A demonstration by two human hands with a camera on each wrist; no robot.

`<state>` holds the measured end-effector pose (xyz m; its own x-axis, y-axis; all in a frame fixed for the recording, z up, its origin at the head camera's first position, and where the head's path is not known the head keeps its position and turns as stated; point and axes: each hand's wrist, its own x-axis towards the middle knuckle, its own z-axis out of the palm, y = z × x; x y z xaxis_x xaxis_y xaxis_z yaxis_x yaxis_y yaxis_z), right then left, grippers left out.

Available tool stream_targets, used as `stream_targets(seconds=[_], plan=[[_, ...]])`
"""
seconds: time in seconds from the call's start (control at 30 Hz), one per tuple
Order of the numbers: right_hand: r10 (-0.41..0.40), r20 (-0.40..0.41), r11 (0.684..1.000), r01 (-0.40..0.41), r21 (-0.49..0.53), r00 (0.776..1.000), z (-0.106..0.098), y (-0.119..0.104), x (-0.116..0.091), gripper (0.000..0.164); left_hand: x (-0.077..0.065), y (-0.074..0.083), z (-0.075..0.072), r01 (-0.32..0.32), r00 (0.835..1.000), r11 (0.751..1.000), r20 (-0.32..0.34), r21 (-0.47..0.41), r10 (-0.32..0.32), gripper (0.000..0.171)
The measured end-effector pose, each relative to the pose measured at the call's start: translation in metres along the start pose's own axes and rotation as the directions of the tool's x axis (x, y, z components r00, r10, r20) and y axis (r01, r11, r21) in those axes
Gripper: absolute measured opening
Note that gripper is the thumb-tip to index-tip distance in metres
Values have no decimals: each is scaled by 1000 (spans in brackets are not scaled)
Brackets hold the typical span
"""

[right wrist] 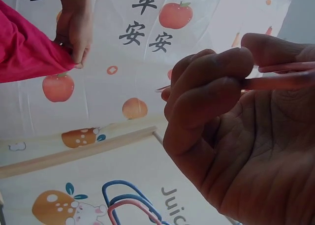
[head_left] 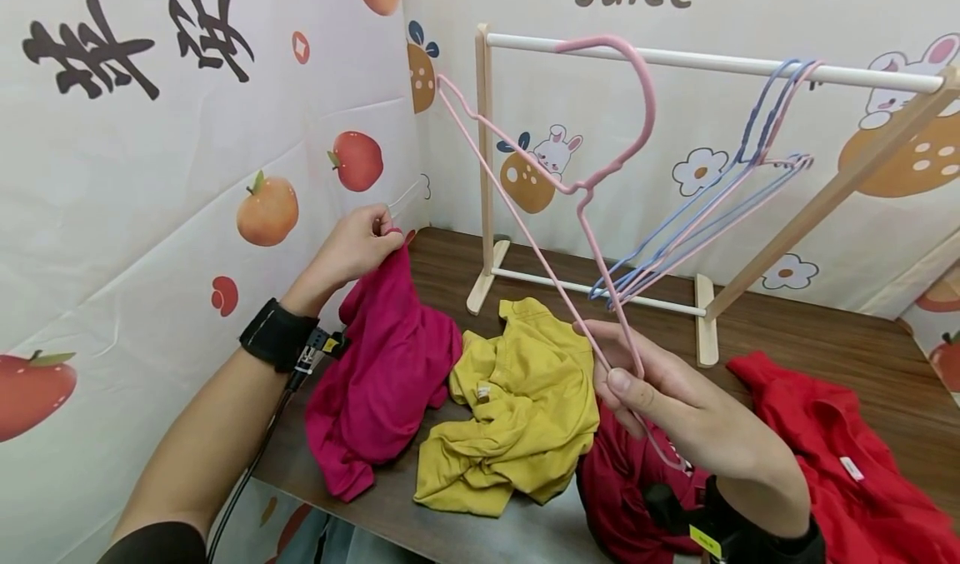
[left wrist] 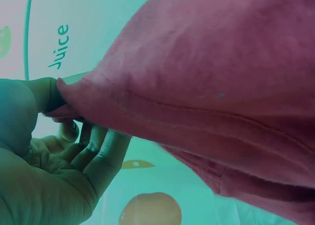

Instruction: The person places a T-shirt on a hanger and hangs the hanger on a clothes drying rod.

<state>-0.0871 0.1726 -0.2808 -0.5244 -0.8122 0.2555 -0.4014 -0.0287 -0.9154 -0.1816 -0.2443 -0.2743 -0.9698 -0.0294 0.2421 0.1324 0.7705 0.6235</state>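
"What is the person's left hand (head_left: 365, 242) doing?"

"It pinches an edge of a magenta garment (head_left: 382, 364) between thumb and finger, drawing that corner up while the lower folds rest on the table (head_left: 877, 347)."

"And the right hand (head_left: 686, 401)?"

"Its thumb and curled fingers grip a pink hanger (head_left: 647, 106) near one end. The hanger tilts, hook uppermost, the far end pointing toward the printed backdrop (head_left: 180, 131)."

"What surrounds them?"

"A yellow garment (head_left: 525, 381) lies crumpled just beside the magenta one. A dark red garment (head_left: 618, 489) sits partly hidden below the right hand, a bright red garment (head_left: 832, 439) at the frame's right. Behind, blue and pink hangers (head_left: 747, 131) hang together on a white-barred rack (head_left: 712, 60)."
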Motion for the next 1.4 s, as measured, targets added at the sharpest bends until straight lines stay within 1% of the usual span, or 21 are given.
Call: stream_targets(seconds=[0.13, 0.27, 0.37, 0.47, 0.57, 0.6, 0.73, 0.83, 0.9, 0.93, 0.97, 1.03, 1.13, 1.17, 1.2, 1.27, 1.33, 1.4], plan=[[-13, 11, 1000, 13, 10, 1000, -1, 1, -1, 52, 3, 3, 0, -7, 1000, 1000, -18, -14, 7, 12], [-48, 33, 998, 47, 29, 998, -3, 3, -1, 54, 5, 7, -1, -17, 999, 999, -33, -34, 15, 6], [-57, 36, 998, 56, 20, 998, -4, 3, -2, 54, 7, 10, -2, -27, 998, 999, -55, -30, 25, 6], [-36, 30, 999, 36, 11, 999, -4, 3, -3, 54, 11, 11, -3, -38, 994, 999, -99, -10, 37, 9], [-52, 42, 998, 51, 25, 998, -4, 4, -2, 53, 14, 12, -4, -42, 987, 999, -153, 1, 42, 11], [-44, 39, 999, 43, 23, 998, -4, 3, -2, 53, 15, 12, -4, -40, 985, 999, -169, -2, 39, 11], [-30, 36, 999, 30, 13, 999, -3, 2, -3, 52, 16, 12, -3, -38, 976, 999, -215, -1, 37, 15], [2, 29, 1000, -2, 5, 1000, -3, 2, -4, 51, 18, 9, -2, -78, 968, 996, -234, 47, 87, 18], [12, 29, 1000, -12, 2, 1000, -4, 2, -4, 50, 18, 6, -1, -119, 964, 988, -225, 95, 138, 21], [16, 28, 1000, -16, 0, 999, -4, 2, -5, 50, 17, 4, -1, -147, 963, 980, -208, 132, 173, 22], [13, 30, 1000, -12, -5, 999, -4, 2, -5, 50, 17, 2, 0, -186, 957, 967, -191, 171, 218, 23], [1, 31, 1000, -1, -6, 1000, -5, 2, -6, 51, 14, -2, 0, -248, 948, 941, -143, 230, 285, 26], [3, 25, 1000, -2, -11, 1000, -7, 2, -7, 53, 11, -8, -3, -347, 919, 887, -79, 305, 386, 29], [-4, 25, 1000, 4, -11, 1000, -8, 2, -7, 53, 11, -9, -4, -370, 910, 874, -67, 316, 409, 30], [-6, 23, 1000, 6, -5, 1000, -8, 3, -7, 53, 11, -9, -5, -383, 905, 864, -54, 326, 422, 31], [6, 14, 1000, -6, -10, 1000, -10, 2, -9, 53, 12, -12, -8, -422, 888, 841, -32, 339, 459, 32], [7, 9, 1000, -7, -3, 1000, -11, 2, -10, 54, 11, -14, -10, -463, 867, 815, -13, 349, 498, 34], [6, 8, 1000, -6, 8, 1000, -12, 2, -10, 54, 10, -17, -12, -505, 841, 780, 9, 371, 540, 37]])
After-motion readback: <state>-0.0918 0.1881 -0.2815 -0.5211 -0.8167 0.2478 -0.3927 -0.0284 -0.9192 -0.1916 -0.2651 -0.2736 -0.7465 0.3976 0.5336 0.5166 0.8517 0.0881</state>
